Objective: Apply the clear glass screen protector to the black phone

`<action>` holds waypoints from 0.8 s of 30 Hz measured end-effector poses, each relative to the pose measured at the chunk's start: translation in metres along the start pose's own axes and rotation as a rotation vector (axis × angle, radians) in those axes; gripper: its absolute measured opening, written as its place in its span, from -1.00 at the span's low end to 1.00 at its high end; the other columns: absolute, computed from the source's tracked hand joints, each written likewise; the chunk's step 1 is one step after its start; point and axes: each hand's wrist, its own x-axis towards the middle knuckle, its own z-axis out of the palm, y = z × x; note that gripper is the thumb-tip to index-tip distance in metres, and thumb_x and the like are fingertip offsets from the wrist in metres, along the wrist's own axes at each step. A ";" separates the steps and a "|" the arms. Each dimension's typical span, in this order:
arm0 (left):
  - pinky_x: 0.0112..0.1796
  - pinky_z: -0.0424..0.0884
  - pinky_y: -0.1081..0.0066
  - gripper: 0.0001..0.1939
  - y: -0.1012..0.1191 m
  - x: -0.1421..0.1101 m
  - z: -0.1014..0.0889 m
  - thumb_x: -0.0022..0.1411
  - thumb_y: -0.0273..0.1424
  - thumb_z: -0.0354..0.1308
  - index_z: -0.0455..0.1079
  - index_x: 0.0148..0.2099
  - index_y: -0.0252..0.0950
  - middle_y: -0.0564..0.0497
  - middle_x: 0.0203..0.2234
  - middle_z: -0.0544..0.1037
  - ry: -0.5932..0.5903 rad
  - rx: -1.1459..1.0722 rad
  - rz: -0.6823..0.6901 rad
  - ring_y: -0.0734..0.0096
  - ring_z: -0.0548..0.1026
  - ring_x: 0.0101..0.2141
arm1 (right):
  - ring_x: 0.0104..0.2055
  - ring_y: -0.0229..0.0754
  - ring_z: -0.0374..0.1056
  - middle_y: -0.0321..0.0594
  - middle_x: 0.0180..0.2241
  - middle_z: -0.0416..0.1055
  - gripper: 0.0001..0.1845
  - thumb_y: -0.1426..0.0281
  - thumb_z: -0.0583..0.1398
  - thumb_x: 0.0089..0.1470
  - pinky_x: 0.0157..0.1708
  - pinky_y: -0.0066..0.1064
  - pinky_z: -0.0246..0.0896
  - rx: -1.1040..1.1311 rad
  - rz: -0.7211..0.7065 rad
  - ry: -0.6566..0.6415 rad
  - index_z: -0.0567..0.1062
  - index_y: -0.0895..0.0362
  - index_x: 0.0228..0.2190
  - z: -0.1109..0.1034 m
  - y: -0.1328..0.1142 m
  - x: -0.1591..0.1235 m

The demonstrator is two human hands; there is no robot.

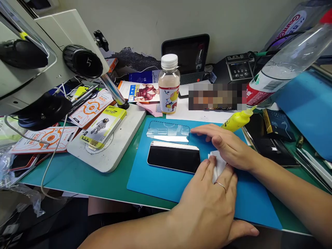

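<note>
My left hand [210, 197] reaches in from the bottom with a ring on one finger. Its fingers press a folded white tissue [220, 166] beside the right end of a dark-screened phone [173, 157]. Just above it, my right hand [230, 143] is open, palm side near the tissue, fingers stretched to the left. Those fingertips come close to the right edge of a clear glass sheet [168, 130], which lies behind the phone. Both phone and glass rest on a blue mat [145, 180]. A yellow squeeze bottle [238, 120] lies tilted behind my right wrist.
A microscope [83, 60] stands at left, with a yellow battery box [103, 126] on its white base [124, 138]. A drink bottle [169, 84] stands behind the mat. At right are a large tilted water bottle [287, 65] and a dark box [278, 124].
</note>
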 end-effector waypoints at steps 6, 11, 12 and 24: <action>0.39 0.30 0.28 -0.32 -0.002 -0.002 0.001 0.67 -0.08 -0.12 0.33 0.44 -0.56 -0.21 0.37 0.48 0.033 -0.056 0.067 0.17 0.43 0.38 | 0.07 0.11 0.58 0.01 0.07 0.66 -0.10 -0.29 -0.13 0.37 0.06 0.01 0.54 -0.006 0.004 0.005 0.67 0.05 0.11 -0.002 0.000 0.000; 0.28 0.43 0.30 -0.57 -0.013 0.004 0.000 0.60 -0.51 -0.12 0.38 0.33 -0.60 -0.22 0.20 0.60 0.048 -0.249 0.157 0.17 0.53 0.23 | 0.07 0.11 0.58 0.02 0.09 0.65 -0.09 -0.29 -0.14 0.37 0.07 0.02 0.53 -0.007 0.001 0.008 0.66 0.07 0.12 -0.002 0.002 0.000; 0.19 0.51 0.30 -0.60 -0.015 0.007 -0.001 0.55 -0.58 -0.10 0.42 0.26 -0.59 -0.21 0.11 0.63 0.028 -0.307 0.162 0.18 0.58 0.14 | 0.07 0.11 0.58 0.01 0.09 0.65 -0.09 -0.29 -0.14 0.37 0.08 0.03 0.52 -0.007 0.000 0.006 0.66 0.06 0.12 -0.002 0.002 0.000; 0.43 0.29 0.17 -0.55 -0.053 -0.013 -0.024 0.66 -0.38 -0.16 0.44 0.35 -0.31 -0.06 0.34 0.51 0.139 -0.409 0.233 0.19 0.36 0.39 | 0.08 0.14 0.59 0.01 0.05 0.66 -0.27 -0.19 -0.01 0.42 0.16 0.06 0.51 -0.103 -0.063 0.020 0.66 0.04 0.11 -0.002 0.002 0.004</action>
